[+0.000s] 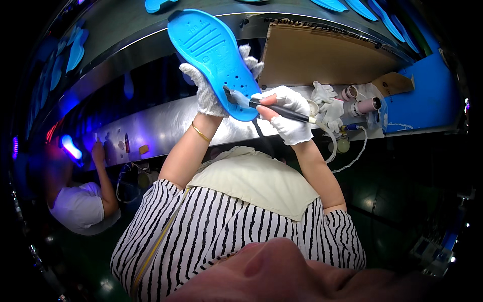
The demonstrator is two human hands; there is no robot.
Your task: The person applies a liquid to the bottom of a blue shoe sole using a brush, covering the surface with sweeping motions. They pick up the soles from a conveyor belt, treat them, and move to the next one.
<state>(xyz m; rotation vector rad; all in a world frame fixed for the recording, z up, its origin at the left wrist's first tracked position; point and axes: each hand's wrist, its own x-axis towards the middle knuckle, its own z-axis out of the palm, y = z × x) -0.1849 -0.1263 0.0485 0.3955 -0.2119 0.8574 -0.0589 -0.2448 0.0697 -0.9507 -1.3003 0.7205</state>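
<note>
A blue shoe insole [214, 53] is tilted up over the metal bench, its ridged and holed face toward me. My left hand [205, 93], in a white knit glove, is wrapped around it from behind, with fingers showing at its right edge. A black-handled brush [284, 111] is pinched in my right hand [291, 121], which wears a white glove with thumb and fingertips bare. The brush's bristles touch the insole's near end, by the small holes. A pale tube runs from the back of the brush handle.
Blue insoles [76, 49] lie along a conveyor belt [121, 25] beyond the bench [171, 118]. At the right stand a cardboard box [322, 55], white gloves [329, 108], pink bottles [366, 105] and a blue panel [427, 95]. A co-worker [83, 204] sits at the left.
</note>
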